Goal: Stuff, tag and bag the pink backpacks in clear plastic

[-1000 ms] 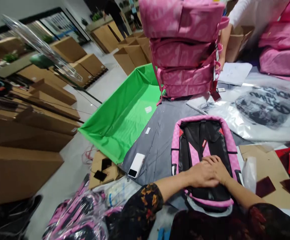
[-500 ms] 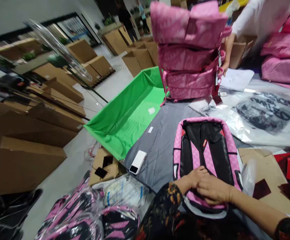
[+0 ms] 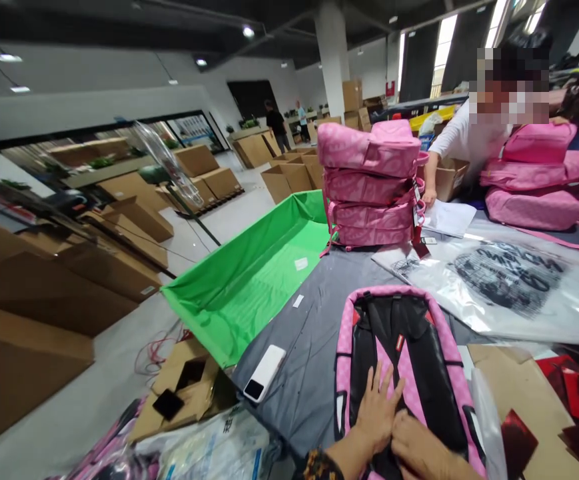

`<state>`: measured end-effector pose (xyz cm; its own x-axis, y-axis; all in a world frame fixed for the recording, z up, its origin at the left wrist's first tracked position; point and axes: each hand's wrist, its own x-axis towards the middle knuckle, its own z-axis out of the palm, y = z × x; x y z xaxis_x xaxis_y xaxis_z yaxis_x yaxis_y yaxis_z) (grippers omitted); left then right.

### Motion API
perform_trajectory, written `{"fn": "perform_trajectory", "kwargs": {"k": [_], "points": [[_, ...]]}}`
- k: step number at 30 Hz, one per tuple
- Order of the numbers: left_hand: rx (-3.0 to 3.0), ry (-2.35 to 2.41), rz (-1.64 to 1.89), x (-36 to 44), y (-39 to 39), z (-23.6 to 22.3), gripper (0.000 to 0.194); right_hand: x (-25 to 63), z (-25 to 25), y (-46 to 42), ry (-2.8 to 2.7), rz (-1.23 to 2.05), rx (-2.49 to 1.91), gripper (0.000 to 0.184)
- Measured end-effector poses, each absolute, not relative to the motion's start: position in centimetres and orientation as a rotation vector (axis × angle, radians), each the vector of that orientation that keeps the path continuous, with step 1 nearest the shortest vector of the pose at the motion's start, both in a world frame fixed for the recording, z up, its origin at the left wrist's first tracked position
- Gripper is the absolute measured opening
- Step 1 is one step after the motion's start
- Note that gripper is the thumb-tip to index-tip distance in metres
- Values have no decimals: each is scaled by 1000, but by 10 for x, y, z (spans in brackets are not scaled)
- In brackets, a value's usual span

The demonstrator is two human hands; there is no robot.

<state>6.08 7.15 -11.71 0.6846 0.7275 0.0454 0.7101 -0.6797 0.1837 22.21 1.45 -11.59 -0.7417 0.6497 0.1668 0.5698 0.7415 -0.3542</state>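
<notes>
I log the pink-and-black backpack [image 3: 412,383] beneath both hands on grey cloth [image 3: 309,340], long axis running away from me; left hand [image 3: 376,415] splayed farther up, right hand [image 3: 419,443] curled, its grip indeterminable.

The oblong black-and-pink backpack [image 3: 432,377] nearest me has smooth black panels with a leathery sheen; the flat, clear plastic bag [image 3: 509,287] at right gleams; the grey cloth-covered worktop [image 3: 309,353] looks matt, creased.
</notes>
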Motion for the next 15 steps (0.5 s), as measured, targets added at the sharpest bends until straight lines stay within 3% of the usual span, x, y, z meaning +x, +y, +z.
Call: {"fn": "perform_trajectory", "kwargs": {"k": [3, 9, 12, 15], "points": [[2700, 1077, 99, 51, 64, -116, 75, 224, -126, 21, -2532, 267, -1112, 33], [2547, 1252, 222, 73, 118, -88, 49, 276, -149, 80, -1999, -178, -1654, 53], [2749, 1329, 529, 86, 137, -98, 66, 288, -161, 97, -1929, -192, -1597, 48], [3019, 1265, 772, 90, 139, -128, 85, 306, -154, 129, -1832, 47, -1561, 34]]}}
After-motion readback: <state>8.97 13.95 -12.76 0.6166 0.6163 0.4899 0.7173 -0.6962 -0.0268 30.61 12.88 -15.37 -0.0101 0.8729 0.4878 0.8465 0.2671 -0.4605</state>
